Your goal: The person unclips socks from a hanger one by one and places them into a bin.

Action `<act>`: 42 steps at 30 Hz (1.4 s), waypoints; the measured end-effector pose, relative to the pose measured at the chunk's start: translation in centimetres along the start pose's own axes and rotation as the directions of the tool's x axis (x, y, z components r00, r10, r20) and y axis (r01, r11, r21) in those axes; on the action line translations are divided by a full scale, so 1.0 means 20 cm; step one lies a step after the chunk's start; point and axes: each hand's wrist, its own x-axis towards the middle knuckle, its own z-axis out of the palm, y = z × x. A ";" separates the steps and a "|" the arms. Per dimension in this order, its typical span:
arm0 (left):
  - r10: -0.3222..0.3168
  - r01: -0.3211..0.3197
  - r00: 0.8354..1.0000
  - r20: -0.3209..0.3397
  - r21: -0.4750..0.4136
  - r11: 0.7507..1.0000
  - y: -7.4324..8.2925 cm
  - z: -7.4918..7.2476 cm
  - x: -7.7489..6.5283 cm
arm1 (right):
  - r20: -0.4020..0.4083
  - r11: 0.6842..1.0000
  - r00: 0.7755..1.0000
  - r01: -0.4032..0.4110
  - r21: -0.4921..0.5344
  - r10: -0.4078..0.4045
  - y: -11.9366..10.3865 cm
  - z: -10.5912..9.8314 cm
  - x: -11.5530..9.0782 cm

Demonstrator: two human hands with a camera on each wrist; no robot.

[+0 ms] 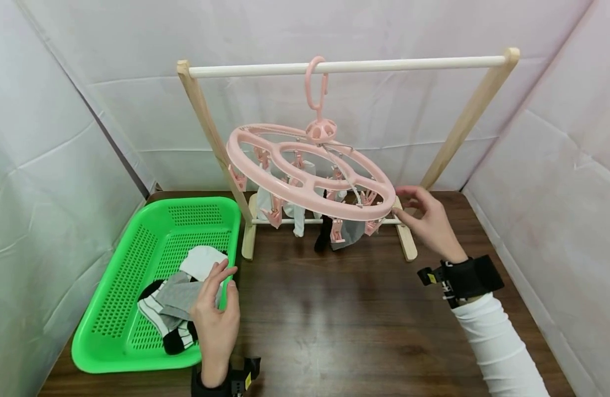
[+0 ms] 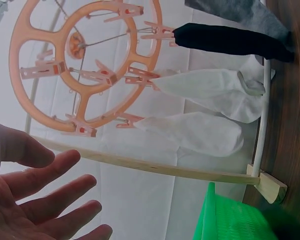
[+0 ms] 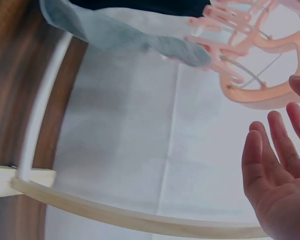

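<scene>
A pink round clip hanger (image 1: 312, 193) hangs tilted, its right side lower. Clothes pegs on it hold two white socks (image 2: 210, 92), a black sock (image 2: 225, 40) and a grey sock (image 3: 125, 35). My right hand (image 1: 428, 223) is beside the ring's right rim with fingers spread and nothing held; in the right wrist view a small gap shows between fingertips and ring. My left hand (image 1: 217, 320), fingers loosely extended and holding nothing, is over the right edge of the green basket (image 1: 111, 361). Grey, white and black socks (image 1: 178, 298) lie in a pile inside that basket.
A wooden stand with a white rod (image 1: 414, 65) carries the hanger's hook (image 1: 312, 82). Its right upright (image 1: 463, 124) rises behind my right hand. Dark wooden table (image 1: 334, 320) lies below, with white fabric walls (image 1: 557, 182) around it. Several pegs (image 2: 42, 70) hang without socks.
</scene>
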 end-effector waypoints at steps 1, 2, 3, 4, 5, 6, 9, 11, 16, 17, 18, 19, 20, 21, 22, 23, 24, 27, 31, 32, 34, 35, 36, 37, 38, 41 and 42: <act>-0.004 0.004 1.000 -0.002 0.001 1.000 0.01 0.00 0.00 | 0.003 1.000 1.000 0.010 0.001 -0.010 0.00 -0.01 0.02; -0.007 0.007 1.000 -0.004 0.009 1.000 0.01 0.00 0.00 | 0.006 1.000 1.000 0.020 0.002 -0.020 0.00 -0.01 0.04; -0.008 0.008 1.000 -0.008 0.016 1.000 0.01 0.00 0.00 | 0.010 1.000 1.000 0.026 0.011 -0.026 0.00 -0.02 0.05; -0.025 0.025 1.000 -0.006 0.031 0.999 0.05 -0.01 0.01 | 0.016 0.999 0.999 0.036 0.018 -0.036 0.00 -0.02 0.06; -0.033 0.033 0.999 -0.006 0.044 0.998 0.06 -0.01 0.01 | 0.023 0.999 0.999 0.045 0.020 -0.046 0.00 -0.02 0.07; -0.040 0.040 0.999 -0.007 0.063 0.997 0.07 -0.01 0.01 | 0.033 0.998 0.998 0.057 0.021 -0.057 0.00 -0.02 0.08; -0.050 0.051 0.999 -0.010 0.074 0.996 0.00 0.00 -0.01 | 0.065 0.992 0.990 0.127 0.023 -0.129 0.00 -0.02 0.11; -0.048 0.049 0.999 -0.015 0.076 0.996 0.00 0.00 -0.01 | 0.083 0.983 0.979 0.183 0.025 -0.184 -0.01 -0.01 0.13; -0.017 0.018 1.000 -0.021 0.049 0.999 0.02 -0.01 -0.01 | 0.119 0.967 0.960 0.255 -0.003 -0.253 -0.03 -0.01 0.15; -0.004 0.005 1.000 -0.024 0.049 0.999 -0.01 0.00 -0.03 | 0.130 0.965 0.958 0.260 -0.012 -0.257 -0.03 -0.01 0.15; 0.000 0.001 1.000 -0.024 0.054 0.999 -0.01 0.00 -0.03 | 0.140 0.965 0.957 0.261 -0.025 -0.256 -0.02 -0.01 0.15; 0.000 0.001 1.000 -0.022 0.051 0.999 -0.01 0.00 -0.03 | 0.149 0.964 0.955 0.265 -0.029 -0.258 0.00 -0.01 0.15; 0.000 0.001 1.000 -0.020 0.053 0.999 -0.01 0.00 -0.03 | 0.157 0.962 0.952 0.271 -0.034 -0.263 0.02 -0.01 0.15; -0.001 0.001 1.000 -0.017 0.058 0.998 -0.01 -0.01 -0.03 | 0.167 0.960 0.949 0.279 -0.038 -0.269 0.03 -0.01 0.15; -0.004 0.005 1.000 -0.012 0.067 0.998 -0.01 -0.01 -0.03 | 0.177 0.956 0.944 0.291 -0.042 -0.280 0.05 -0.01 0.15; -0.021 0.021 1.000 -0.004 0.106 0.994 0.06 -0.01 -0.02 | 0.186 0.952 0.939 0.302 -0.043 -0.289 0.07 -0.01 0.15; -0.030 0.030 1.000 0.002 0.111 0.993 0.09 -0.02 -0.01 | 0.196 0.950 0.935 0.310 -0.041 -0.297 0.08 -0.01 0.15; -0.035 0.034 0.999 0.004 0.129 0.991 0.09 -0.02 0.00 | 0.232 0.943 0.920 0.332 -0.031 -0.317 0.09 -0.02 0.15; -0.032 0.032 0.999 -0.004 0.131 0.991 0.10 -0.02 0.00 | 0.272 0.928 0.896 0.372 -0.028 -0.351 0.07 -0.03 0.14; -0.031 0.031 1.000 -0.005 0.131 0.991 0.10 -0.02 0.00 | 0.277 0.922 0.889 0.386 -0.030 -0.363 0.06 -0.03 0.14; -0.026 0.026 1.000 -0.004 0.131 0.991 0.10 -0.02 0.00 | 0.284 0.909 0.876 0.415 -0.035 -0.389 0.05 -0.03 0.14; -0.022 0.022 1.000 -0.004 0.130 0.991 0.10 -0.02 0.00 | 0.285 0.904 0.871 0.426 -0.036 -0.399 0.04 -0.03 0.15; -0.018 0.018 1.000 -0.003 0.131 0.991 0.09 -0.01 0.00 | 0.288 0.899 0.865 0.437 -0.034 -0.410 0.04 -0.03 0.15; -0.015 0.016 1.000 -0.003 0.133 0.991 0.09 -0.01 0.00 | 0.290 0.894 0.860 0.447 -0.033 -0.419 0.03 -0.02 0.15; -0.013 0.013 1.000 -0.002 0.135 0.991 0.09 -0.01 0.00 | 0.295 0.890 0.855 0.455 -0.032 -0.427 0.03 -0.02 0.15; -0.013 0.013 1.000 0.001 0.142 0.990 0.08 -0.01 -0.01 | 0.313 0.880 0.840 0.475 -0.028 -0.443 0.02 -0.02 0.15; -0.014 0.013 1.000 0.002 0.145 0.989 0.08 -0.01 -0.01 | 0.320 0.877 0.836 0.480 -0.028 -0.447 0.02 -0.02 0.15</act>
